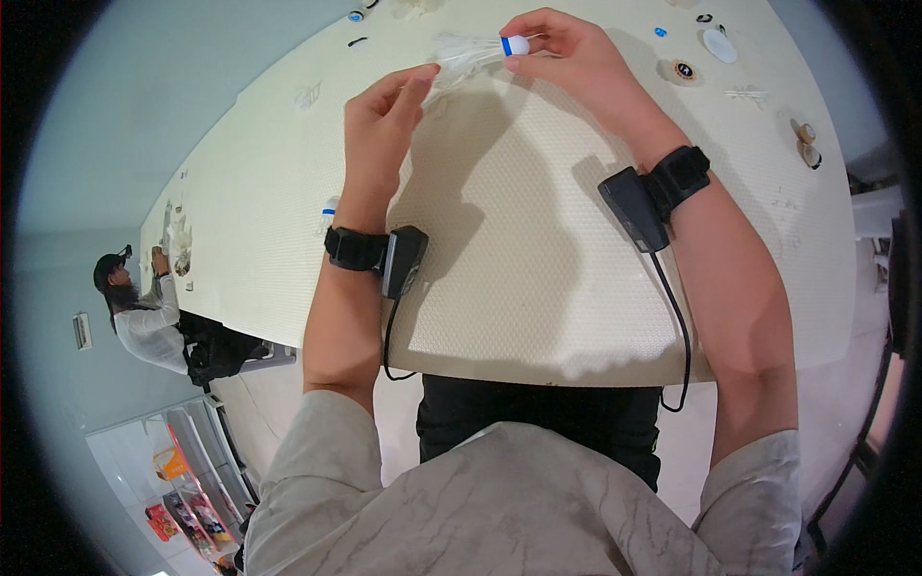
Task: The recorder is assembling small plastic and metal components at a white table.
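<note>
Over the far middle of the table, my right hand (pixel 562 48) pinches a shuttlecock (pixel 471 53) by its rounded white base with a blue band. The shuttlecock lies sideways, its white feathers pointing left. My left hand (pixel 384 120) has its thumb and forefinger closed at the feather ends; the exact grip there is hard to see. Beside my left wrist, partly covered by it, lies another white piece with a blue band (pixel 329 211), which looks like a second shuttlecock.
A round brown-and-black item (pixel 684 70), a white oval piece (pixel 718 45), thin white sticks (pixel 746 94) and small round items (pixel 809 144) lie to the right. The table's near edge (pixel 547 382) curves by my waist. A seated co-worker (pixel 144 322) is at the left end.
</note>
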A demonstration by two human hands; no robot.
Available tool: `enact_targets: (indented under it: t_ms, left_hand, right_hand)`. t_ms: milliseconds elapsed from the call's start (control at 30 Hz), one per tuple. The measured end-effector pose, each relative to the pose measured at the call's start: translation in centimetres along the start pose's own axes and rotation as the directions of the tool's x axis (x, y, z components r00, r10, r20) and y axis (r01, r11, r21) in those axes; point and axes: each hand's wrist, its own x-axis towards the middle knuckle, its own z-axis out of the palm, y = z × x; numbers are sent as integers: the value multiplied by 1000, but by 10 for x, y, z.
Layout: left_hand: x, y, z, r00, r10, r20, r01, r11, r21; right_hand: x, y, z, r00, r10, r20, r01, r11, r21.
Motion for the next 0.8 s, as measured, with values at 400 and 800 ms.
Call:
enact_targets:
  t_ms: [400,800]
  left_hand:
    - [-6,-5,24,993,-55,-106,42,991,-124]
    - [-5,-8,22,992,-31,-125,0,972,-236]
  right_hand:
    - [-5,-11,8,999,32,40,-27,994,-103]
    - [-5,-14,12,997,77,-3,-77,986,-145]
